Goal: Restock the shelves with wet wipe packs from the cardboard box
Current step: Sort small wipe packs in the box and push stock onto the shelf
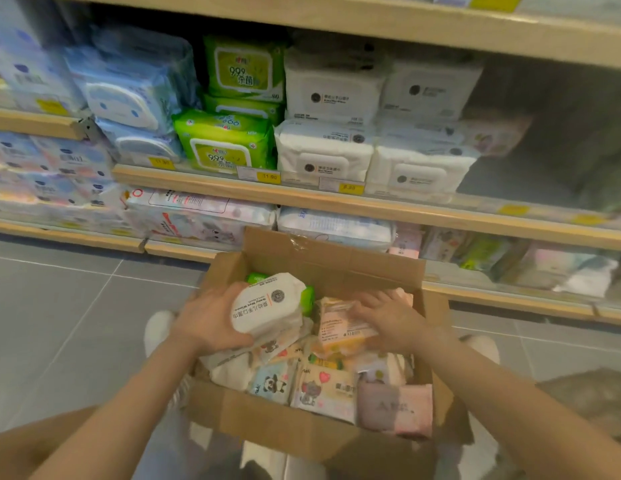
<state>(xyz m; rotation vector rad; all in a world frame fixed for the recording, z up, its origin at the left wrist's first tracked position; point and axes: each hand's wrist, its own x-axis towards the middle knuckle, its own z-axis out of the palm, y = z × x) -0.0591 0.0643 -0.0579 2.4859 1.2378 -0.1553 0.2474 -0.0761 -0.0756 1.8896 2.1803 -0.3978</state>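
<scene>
One cardboard box sat open on the floor near the shelves, flaps up, packed with mixed small packs to the rim. Left hand gripped one white wet wipe pack, lifted just above the box's left side. Right hand lay flat, fingers spread, on an orange pack inside the box; grip unclear. Middle shelf: four white packs in two stacks of two, three green packs to their left, blue packs far left. Open gap on that shelf right of the white stacks. Grey floor was free left of the box.
</scene>
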